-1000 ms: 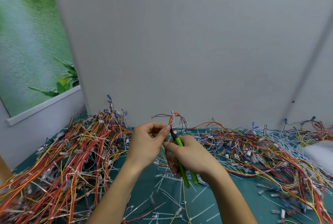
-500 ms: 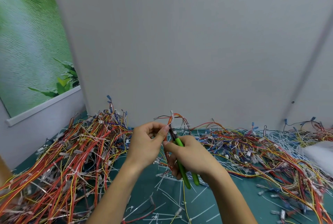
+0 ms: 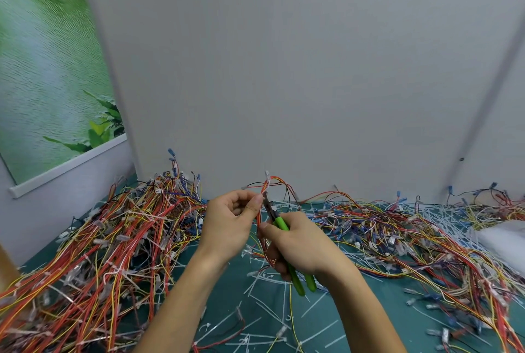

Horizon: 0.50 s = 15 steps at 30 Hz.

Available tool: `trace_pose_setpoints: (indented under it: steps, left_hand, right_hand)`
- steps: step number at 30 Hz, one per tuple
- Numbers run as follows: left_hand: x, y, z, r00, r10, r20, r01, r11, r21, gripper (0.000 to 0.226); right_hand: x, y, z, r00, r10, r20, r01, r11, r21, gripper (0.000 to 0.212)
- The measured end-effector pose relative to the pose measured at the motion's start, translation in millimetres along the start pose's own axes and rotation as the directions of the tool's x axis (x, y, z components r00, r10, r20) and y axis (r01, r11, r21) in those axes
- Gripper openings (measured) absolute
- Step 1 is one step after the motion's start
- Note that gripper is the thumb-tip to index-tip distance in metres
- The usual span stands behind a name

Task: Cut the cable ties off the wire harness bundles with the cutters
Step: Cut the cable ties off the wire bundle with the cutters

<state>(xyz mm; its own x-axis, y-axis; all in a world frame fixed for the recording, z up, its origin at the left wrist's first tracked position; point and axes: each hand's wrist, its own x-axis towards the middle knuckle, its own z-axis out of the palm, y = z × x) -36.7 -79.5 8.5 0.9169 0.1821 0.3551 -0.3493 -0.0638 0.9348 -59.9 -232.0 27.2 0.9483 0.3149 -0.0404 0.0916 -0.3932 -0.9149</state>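
My left hand (image 3: 228, 227) pinches a small wire harness bundle (image 3: 270, 190) of orange, red and black wires, held upright above the green mat. My right hand (image 3: 301, 244) grips the green-handled cutters (image 3: 295, 284); their dark jaws (image 3: 268, 206) sit against the bundle just below my left fingertips, by a white cable tie. The lower wires of the bundle run down between my two hands. Whether the jaws have closed through the tie is hidden.
A big heap of red, orange and yellow harnesses (image 3: 93, 253) fills the left. Another tangle (image 3: 426, 241) spreads to the right, with a white object (image 3: 502, 239) at the far right edge. Cut white ties (image 3: 264, 310) litter the green mat (image 3: 369, 310). A grey partition (image 3: 284, 68) stands close behind.
Both hands stay nearly in place, and the cutter jaws remain on the bundle. The camera view has shifted slightly.
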Motion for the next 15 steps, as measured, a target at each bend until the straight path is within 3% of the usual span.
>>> trace_pose_setpoints:
  steps: [5,15]
  left_hand:
    - [0.4,0.0,0.6,1.0,-0.006,-0.015,0.005,1.0,-0.017,0.005]
    - [-1.8,1.0,4.2,0.999,-0.014,-0.041,0.013,1.0,-0.01,0.005]
  right_hand:
    - [-0.6,-1.8,0.2,1.0,-0.01,0.026,0.009,0.999,0.042,0.028]
    - [-2.8,-4.7,-0.8,0.996,0.009,0.093,-0.006,0.999,-0.037,0.03]
